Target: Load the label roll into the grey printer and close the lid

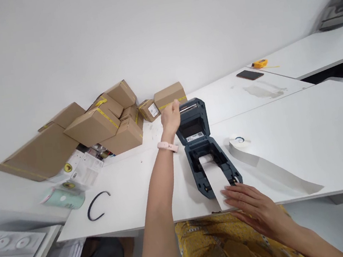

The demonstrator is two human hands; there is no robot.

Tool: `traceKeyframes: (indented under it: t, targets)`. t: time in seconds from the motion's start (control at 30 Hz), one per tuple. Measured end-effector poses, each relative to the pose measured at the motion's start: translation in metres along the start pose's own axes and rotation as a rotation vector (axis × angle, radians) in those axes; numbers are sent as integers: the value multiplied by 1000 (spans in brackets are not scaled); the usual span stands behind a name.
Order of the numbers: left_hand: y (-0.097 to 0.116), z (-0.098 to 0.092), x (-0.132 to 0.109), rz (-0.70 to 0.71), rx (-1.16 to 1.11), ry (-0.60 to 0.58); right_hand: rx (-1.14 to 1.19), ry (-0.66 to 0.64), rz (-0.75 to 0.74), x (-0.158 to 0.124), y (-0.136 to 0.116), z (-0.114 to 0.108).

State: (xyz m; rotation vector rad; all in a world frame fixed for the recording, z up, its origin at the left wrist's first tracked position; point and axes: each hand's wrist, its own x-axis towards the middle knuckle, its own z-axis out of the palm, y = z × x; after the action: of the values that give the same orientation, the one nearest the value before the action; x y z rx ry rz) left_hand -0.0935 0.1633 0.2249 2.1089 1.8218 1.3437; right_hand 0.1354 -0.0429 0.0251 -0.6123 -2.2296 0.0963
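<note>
A dark blue label printer (206,157) stands open on the white table (304,134), its lid (193,118) tipped back. My left hand (171,118) grips the lid's upper left edge, fingers curled round it. A white label strip (215,182) runs out of the printer towards the table's front edge. My right hand (250,204) lies flat on the end of that strip, fingers stretched out. A second label roll (238,143) sits to the right of the printer, with a long strip unrolled across the table.
Several cardboard boxes (99,122) are piled against the wall at the left. A mint-green roll (64,198), printed sheets and a black curved band (97,205) lie near them. A phone (250,74) and a yellow tape measure (260,63) rest on the far table.
</note>
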Motion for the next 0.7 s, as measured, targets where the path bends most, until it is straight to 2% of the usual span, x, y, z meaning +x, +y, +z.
traceKeyframes:
  t: [0.07, 0.2, 0.27, 0.33, 0.4, 0.5, 0.6, 0.7]
  targets:
    - [9, -3, -33, 43, -28, 50, 1, 22, -7, -4, 3, 4]
    - [26, -7, -131, 155, -65, 126, 11, 51, -22, -15, 9, 13]
    - [25, -1, -176, 240, -64, 158, 13, 69, -17, -21, 11, 17]
    - [18, 8, -212, 256, -37, 140, 17, 77, 0, -26, 11, 20]
    - [10, 18, -237, 194, -29, 122, 18, 92, -3, -28, 10, 21]
    - [3, 29, -262, -44, -88, 76, 12, 128, -31, -25, 9, 19]
    - [6, 35, -277, -350, -296, 20, 10, 143, -25, -24, 10, 20]
    - [13, 38, -283, -560, -571, -16, -22, 140, -15, -27, 9, 21]
